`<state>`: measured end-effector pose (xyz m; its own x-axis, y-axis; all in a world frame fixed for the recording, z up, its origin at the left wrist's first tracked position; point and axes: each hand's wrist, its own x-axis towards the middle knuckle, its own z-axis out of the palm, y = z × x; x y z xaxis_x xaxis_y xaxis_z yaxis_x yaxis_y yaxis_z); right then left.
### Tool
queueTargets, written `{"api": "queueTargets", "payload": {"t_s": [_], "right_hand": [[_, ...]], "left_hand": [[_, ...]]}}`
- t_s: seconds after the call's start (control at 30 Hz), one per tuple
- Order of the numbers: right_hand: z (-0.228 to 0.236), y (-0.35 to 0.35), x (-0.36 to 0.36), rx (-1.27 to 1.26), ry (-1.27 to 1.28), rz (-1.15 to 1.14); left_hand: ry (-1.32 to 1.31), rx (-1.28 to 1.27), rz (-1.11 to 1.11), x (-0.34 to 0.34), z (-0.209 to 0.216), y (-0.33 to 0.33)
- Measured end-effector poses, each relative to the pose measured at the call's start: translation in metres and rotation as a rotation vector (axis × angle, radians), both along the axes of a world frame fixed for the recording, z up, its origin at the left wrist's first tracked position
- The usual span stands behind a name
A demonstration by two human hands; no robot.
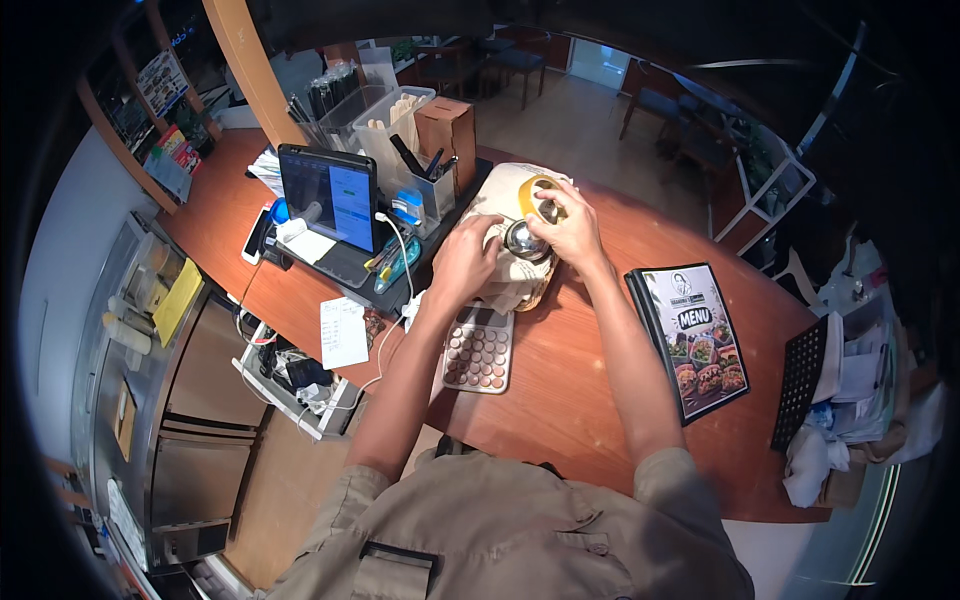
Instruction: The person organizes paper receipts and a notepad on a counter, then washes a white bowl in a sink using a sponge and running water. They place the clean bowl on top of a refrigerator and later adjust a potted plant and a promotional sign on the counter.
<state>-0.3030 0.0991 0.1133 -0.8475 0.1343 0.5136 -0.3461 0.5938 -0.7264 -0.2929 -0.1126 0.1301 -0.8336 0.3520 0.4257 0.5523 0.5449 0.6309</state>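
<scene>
The bare left hand (468,258) is palm-down, its back facing up, with the fingers pointing forward and slightly to the right, bent toward their tips. The left wrist continues the line of the bare left forearm (408,372), which slants forward and to the right from a short olive-brown sleeve (343,497). The bare right hand (570,228) is higher in the view, turned inward to the left, its thumb and fingers curled in a grip. The right forearm (632,350) slants forward and to the left. Both arms stretch ahead of the torso, well apart at the elbows, bringing the hands near each other without touching.
</scene>
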Motion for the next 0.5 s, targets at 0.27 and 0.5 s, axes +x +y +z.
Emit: {"api": "queueTargets", "payload": {"t_s": [0.27,0.5], "right_hand": [[-0.058,0.026,0.174,0.21,-0.395,-0.302],[-0.082,0.022,0.249,0.437,-0.485,-0.267]], "left_hand": [[0.053,-0.295,-0.311,-0.063,-0.01,0.046],[0.073,-0.265,-0.308,-0.071,0.016,0.052]]}}
